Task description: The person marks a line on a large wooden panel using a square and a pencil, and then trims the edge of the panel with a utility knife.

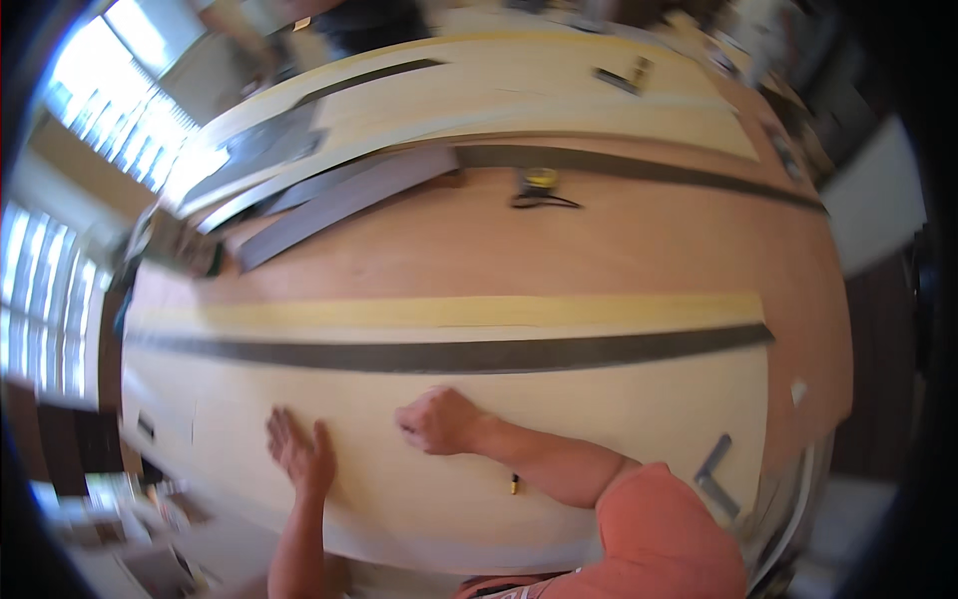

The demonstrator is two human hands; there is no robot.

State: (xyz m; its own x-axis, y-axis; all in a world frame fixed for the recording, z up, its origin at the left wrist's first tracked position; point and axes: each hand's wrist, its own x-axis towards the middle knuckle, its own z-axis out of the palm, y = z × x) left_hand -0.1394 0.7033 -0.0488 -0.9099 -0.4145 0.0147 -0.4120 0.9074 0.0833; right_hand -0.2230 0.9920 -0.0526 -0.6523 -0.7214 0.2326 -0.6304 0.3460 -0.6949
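Note:
My left hand (302, 457) is open over the near pale sheet (399, 519), fingers stretched out and thumb apart. To its right, my right hand (439, 421) is closed in a fist low over the same sheet; whatever it may hold is hidden. Beyond both hands a long dark straight strip (449, 355) lies across the sheet, and a yellow band (599, 309) runs along the sheet's far edge. A small dark and yellow stub (515, 484) rests below my right forearm. Near my right elbow lies a grey L-shaped square (715, 477).
On the brown tabletop (399, 255) are a black and yellow tape measure (539, 182), grey flat strips (344, 205) and a box (178, 243) at the left. A second pale sheet (519, 85) bears another square (626, 77). A person (369, 22) stands at the far side.

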